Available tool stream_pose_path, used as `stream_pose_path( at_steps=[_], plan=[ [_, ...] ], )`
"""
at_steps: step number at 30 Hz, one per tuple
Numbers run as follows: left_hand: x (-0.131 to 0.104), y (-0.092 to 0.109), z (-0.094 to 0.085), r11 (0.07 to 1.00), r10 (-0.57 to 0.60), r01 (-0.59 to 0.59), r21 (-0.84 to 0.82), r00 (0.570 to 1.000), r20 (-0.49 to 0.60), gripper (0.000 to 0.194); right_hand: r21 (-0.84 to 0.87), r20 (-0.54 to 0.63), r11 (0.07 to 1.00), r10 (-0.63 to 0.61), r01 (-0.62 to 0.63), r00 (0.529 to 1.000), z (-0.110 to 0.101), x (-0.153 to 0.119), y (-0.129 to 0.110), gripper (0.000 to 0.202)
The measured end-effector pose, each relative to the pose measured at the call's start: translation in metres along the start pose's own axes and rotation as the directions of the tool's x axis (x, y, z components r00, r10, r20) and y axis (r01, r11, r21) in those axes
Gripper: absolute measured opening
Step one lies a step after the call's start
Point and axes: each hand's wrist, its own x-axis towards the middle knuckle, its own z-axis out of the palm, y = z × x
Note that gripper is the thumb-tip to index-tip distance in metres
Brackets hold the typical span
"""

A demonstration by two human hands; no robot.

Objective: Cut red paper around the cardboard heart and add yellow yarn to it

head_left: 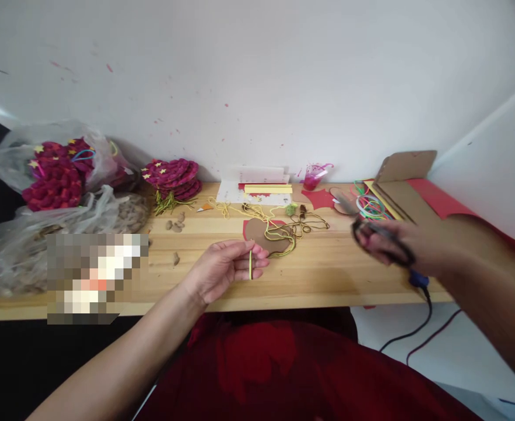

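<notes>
My left hand (222, 264) is pinching a short strand of yellow-green yarn (251, 268), which hangs down across the fingers above the table's front part. In my right hand (419, 242), raised over the right side, is a pair of black-handled scissors (357, 230), its blades smeared by motion and pointing up and left. Just beyond my left hand lies a round brown cardboard piece (261, 237) over red paper. Loose yellow yarn (290, 250) trails across the cardboard, and darker yarn (303, 225) tangles to its right.
Plastic bags (121, 213) and stacked magenta pieces with stars (173, 175) stand at the left. A cup of magenta paint (313, 178), coloured cords (369, 206), cardboard (408, 166) and red sheet (480, 219) are along the back right. Pistachio-like shells (176, 225) lie left of centre.
</notes>
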Motion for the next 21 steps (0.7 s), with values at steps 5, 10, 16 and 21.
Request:
stream_pose_path(
  at_steps=[5, 10, 16, 21],
  plan=[
    [0.0, -0.007, -0.001, 0.999, -0.041, 0.04, 0.028, 0.999, 0.014, 0.017, 0.044, 0.404, 0.998, -0.063, 0.05, 0.912, 0.071, -0.007, -0.041, 0.048],
    [-0.007, -0.008, -0.001, 0.999, -0.05, 0.05, 0.017, 0.999, -0.008, 0.016, -0.056, 0.43, 0.984, -0.131, 0.172, 0.893, 0.089, -0.004, -0.059, 0.047],
    [-0.01, -0.012, -0.002, 0.998, -0.058, 0.059, 0.036, 0.998, -0.036, 0.018, -0.116, 0.473, 0.972, -0.127, 0.204, 0.872, 0.09, 0.004, -0.068, 0.046],
    [-0.011, -0.017, -0.001, 0.995, -0.082, 0.083, 0.059, 0.996, -0.025, 0.016, -0.12, 0.485, 0.981, -0.076, 0.152, 0.871, 0.093, 0.005, -0.068, 0.049]
  ],
)
